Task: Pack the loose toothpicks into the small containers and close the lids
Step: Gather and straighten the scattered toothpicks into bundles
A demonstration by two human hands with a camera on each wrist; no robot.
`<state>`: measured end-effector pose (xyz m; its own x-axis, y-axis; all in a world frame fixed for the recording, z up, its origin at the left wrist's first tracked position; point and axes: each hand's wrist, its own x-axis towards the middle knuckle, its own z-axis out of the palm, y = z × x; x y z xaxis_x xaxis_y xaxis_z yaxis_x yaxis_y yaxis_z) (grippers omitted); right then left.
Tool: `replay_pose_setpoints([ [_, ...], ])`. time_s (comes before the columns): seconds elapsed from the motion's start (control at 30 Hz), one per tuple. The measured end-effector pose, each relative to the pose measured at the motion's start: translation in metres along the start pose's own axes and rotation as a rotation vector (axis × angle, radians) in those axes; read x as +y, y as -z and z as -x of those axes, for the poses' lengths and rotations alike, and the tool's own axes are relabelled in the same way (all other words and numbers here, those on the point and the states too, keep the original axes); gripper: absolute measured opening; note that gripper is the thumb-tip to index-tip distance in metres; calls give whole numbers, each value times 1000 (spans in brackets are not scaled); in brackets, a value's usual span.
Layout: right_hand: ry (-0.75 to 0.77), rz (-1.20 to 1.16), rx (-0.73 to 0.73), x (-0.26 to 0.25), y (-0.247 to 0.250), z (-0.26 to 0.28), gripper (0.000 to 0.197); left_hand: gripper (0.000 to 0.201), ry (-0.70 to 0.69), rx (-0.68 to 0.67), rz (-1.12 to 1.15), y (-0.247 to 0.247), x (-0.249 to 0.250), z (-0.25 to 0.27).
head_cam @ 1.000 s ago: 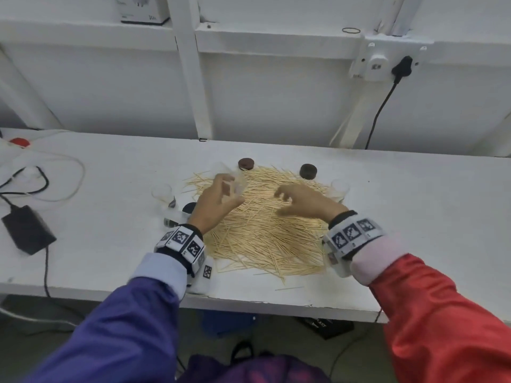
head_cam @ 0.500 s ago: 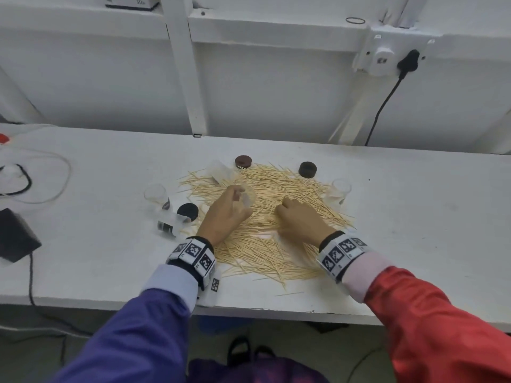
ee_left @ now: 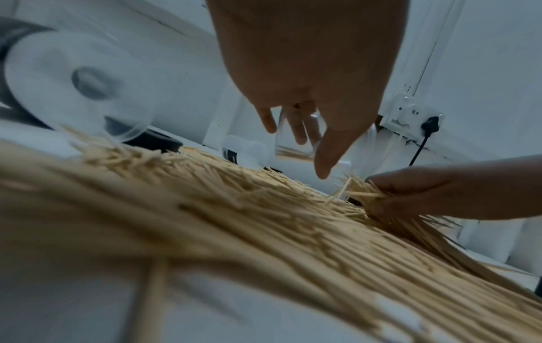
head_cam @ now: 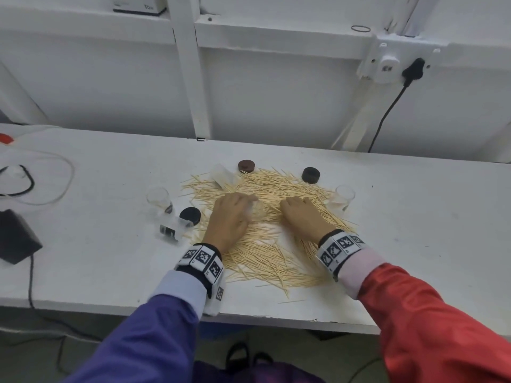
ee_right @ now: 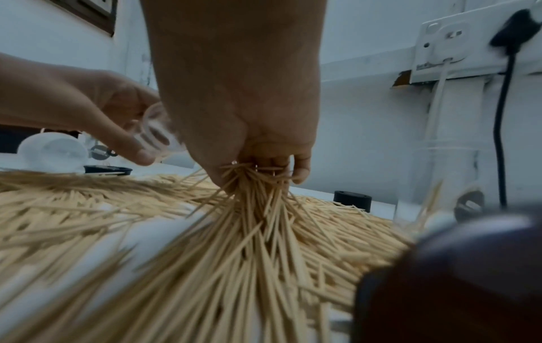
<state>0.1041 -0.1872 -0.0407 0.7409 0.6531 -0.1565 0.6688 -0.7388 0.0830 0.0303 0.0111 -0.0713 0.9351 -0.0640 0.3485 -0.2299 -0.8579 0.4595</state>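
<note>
A wide pile of loose toothpicks (head_cam: 265,244) covers the middle of the white table (head_cam: 414,217). My left hand (head_cam: 235,214) holds a small clear container (ee_right: 155,134) low over the pile. Beside it my right hand (head_cam: 298,214) pinches a bunch of toothpicks (ee_right: 258,183) out of the heap, their tips fanning from my fingers. Other clear containers stand at the left (head_cam: 158,197) and right (head_cam: 344,196); one lies tipped over (head_cam: 174,229) and another lies at the back (head_cam: 222,175). Dark lids sit at the back (head_cam: 246,165), back right (head_cam: 311,174) and left (head_cam: 190,215).
A black power adapter (head_cam: 16,239) and cables (head_cam: 41,175) lie at the table's left end. A wall socket with a black plug (head_cam: 412,70) hangs behind on the right. The table's front edge (head_cam: 276,319) runs just below the pile.
Both hands came down onto the pile. The left hand lowered the clear container toward the toothpicks, and the right hand closed its fingers on a bunch.
</note>
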Motion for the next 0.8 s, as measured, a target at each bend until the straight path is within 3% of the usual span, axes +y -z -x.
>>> replay_pose_setpoints([
  [0.13,-75,-121,3,4,4,-2,17,50,25,39,-9,-1,1,-1],
  [0.27,-128,-433,-5,11,5,-6,6,49,44,37,-14,-1,-1,-1],
  [0.43,-184,-762,-2,14,8,-13,17,49,45,53,-23,-1,-2,-1],
  [0.8,-197,-1030,-38,11,15,-22,16,51,73,-72,-154,9,-8,-4],
])
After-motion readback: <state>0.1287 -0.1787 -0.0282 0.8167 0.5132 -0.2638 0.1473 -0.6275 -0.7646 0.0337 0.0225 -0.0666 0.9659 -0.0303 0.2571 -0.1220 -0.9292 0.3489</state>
